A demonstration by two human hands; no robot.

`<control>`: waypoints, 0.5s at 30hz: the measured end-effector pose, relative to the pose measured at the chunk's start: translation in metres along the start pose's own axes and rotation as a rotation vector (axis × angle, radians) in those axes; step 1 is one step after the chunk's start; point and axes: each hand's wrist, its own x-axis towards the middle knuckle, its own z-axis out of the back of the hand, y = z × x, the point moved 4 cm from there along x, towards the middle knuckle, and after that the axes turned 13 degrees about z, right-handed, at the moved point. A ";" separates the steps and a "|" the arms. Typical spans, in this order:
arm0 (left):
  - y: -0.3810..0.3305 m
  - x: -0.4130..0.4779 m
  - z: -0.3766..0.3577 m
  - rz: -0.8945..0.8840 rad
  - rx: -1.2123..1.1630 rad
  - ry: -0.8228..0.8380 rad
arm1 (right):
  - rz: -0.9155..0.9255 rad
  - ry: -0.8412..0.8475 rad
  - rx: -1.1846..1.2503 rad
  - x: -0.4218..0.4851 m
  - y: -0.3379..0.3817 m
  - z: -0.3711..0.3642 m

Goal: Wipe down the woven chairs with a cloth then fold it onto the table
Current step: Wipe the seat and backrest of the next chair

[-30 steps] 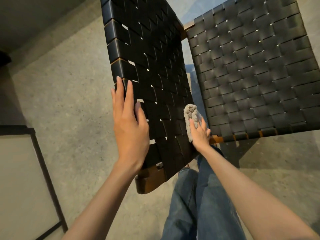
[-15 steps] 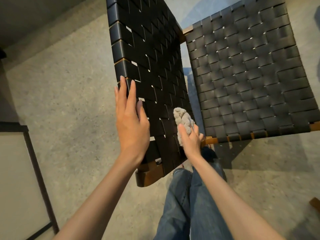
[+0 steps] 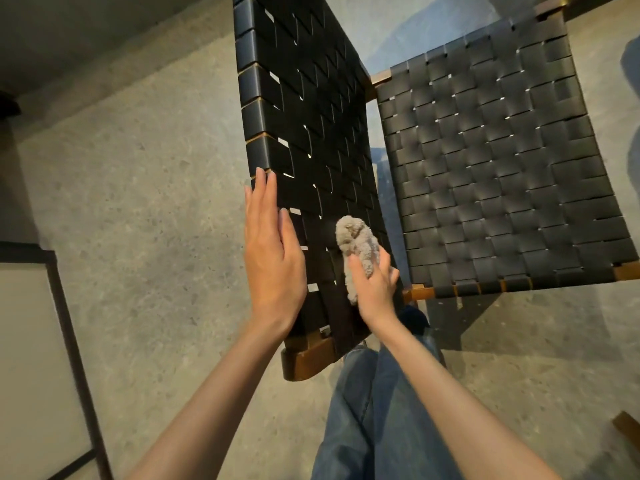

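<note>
- The woven backrest point(image 3: 304, 116) runs out past the top edge.
- The right hand point(image 3: 375, 292) covers the near end of the cloth point(image 3: 356, 244).
- The left hand point(image 3: 273, 268) hides the backrest's left rim; whether the palm touches it cannot be told.
- A wooden piece point(image 3: 628, 429) at the near right is cut by the edge.

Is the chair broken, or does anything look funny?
Nothing stands out. The woven chair back shows small gaps between straps, but none look torn. The left hand lies flat against its edge while the right hand holds the cloth on it.
</note>
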 end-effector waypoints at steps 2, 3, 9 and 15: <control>0.002 0.000 -0.001 -0.001 -0.005 -0.006 | -0.170 -0.051 -0.070 0.027 -0.032 0.006; 0.003 0.001 -0.002 -0.005 -0.008 -0.008 | -0.238 -0.065 -0.117 0.039 -0.041 0.007; 0.003 0.001 -0.002 -0.010 -0.007 -0.015 | -0.250 -0.146 -0.008 0.061 -0.007 -0.011; -0.002 0.003 0.002 0.042 -0.097 -0.012 | 0.301 0.109 0.130 0.025 0.118 -0.042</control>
